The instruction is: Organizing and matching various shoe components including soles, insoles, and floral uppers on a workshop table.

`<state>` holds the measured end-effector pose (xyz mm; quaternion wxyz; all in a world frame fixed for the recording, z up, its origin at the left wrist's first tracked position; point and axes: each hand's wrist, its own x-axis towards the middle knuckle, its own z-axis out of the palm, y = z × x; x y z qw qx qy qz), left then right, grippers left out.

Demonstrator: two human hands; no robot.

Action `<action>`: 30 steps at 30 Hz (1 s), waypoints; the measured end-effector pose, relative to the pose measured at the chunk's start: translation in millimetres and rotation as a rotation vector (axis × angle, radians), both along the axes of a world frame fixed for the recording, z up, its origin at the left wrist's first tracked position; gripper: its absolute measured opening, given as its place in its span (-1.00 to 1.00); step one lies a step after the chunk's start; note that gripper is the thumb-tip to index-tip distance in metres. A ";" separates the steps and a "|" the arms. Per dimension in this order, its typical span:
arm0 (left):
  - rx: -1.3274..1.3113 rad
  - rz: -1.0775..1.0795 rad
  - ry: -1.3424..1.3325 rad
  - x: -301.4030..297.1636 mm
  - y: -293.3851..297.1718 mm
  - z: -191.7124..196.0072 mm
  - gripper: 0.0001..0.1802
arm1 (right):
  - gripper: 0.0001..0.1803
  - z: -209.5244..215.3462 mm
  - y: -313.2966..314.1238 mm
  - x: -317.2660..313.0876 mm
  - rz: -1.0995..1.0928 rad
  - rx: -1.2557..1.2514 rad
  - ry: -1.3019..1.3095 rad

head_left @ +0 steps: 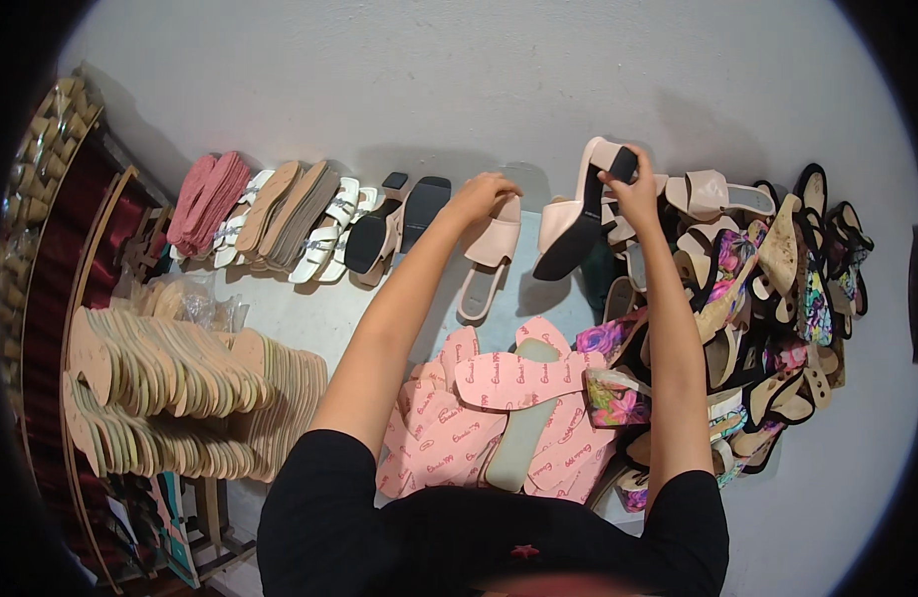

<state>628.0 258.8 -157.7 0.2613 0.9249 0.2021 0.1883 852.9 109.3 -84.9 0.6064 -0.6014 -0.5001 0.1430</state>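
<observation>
Left hand (484, 194) closed on a pale pink sandal (489, 254), leaning at the far edge of the bench (290, 308). Right hand (633, 189) pinching the block heel of its twin, a heeled sandal (573, 224), tilted in air. Row of shoes (300, 219) already lined up; mixed heap (767, 298) at right edge unsorted.

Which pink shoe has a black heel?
The one in the right hand: a pale pink block-heeled sandal with black sole. The left hand's pink slide lies flat.
</observation>
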 end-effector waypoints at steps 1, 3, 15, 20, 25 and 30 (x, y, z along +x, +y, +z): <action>0.007 0.051 0.040 1.5 5.1 -8.1 -0.61 | -0.39 -4.5 4.3 -3.0 0.017 -0.002 0.007; -0.001 0.084 0.081 10.5 0.6 -24.5 -0.49 | -0.39 -12.2 5.0 3.6 0.015 -0.033 0.000; -0.407 0.666 0.147 -49.0 -114.5 -96.6 -0.12 | -0.39 -41.2 35.2 -13.4 0.036 -0.098 -0.131; -0.239 0.735 -0.019 -48.0 -129.6 -106.2 -0.27 | -0.33 -59.2 54.9 -40.3 0.041 -0.193 -0.239; -0.147 0.797 -0.079 -71.9 -112.1 -120.1 -0.38 | -0.31 -63.9 69.7 -62.9 0.086 -0.242 -0.325; -0.132 0.676 -0.322 -87.1 -116.4 -120.4 -0.31 | -0.29 -72.9 89.7 -74.2 0.127 -0.281 -0.442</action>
